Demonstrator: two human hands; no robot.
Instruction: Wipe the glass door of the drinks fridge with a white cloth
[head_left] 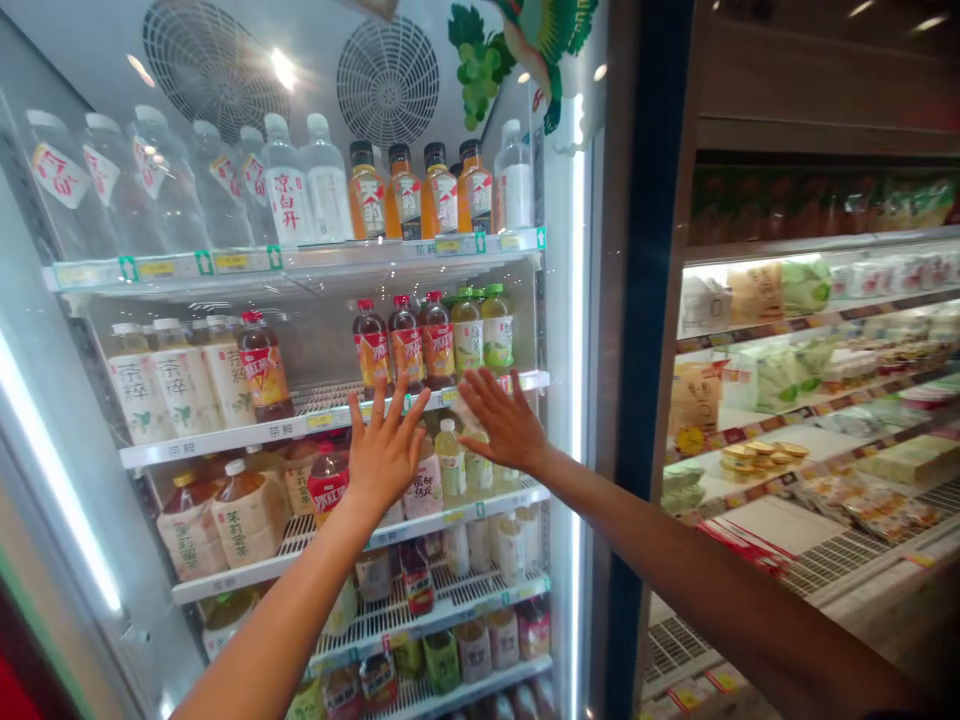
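Here, the left hand [386, 450] and right hand [502, 420] are held open, empty and apart, with red-capped iced tea bottles [401, 345] standing on the cooler shelf [255, 432] just above them.

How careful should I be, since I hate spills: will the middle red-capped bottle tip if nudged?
The red-capped bottle looks full of dark liquid, so it is probably heavy for its size. Being tall and narrow, it could tip if pushed high, though the bottles beside it might steady it. Its round body could roll if it fell.
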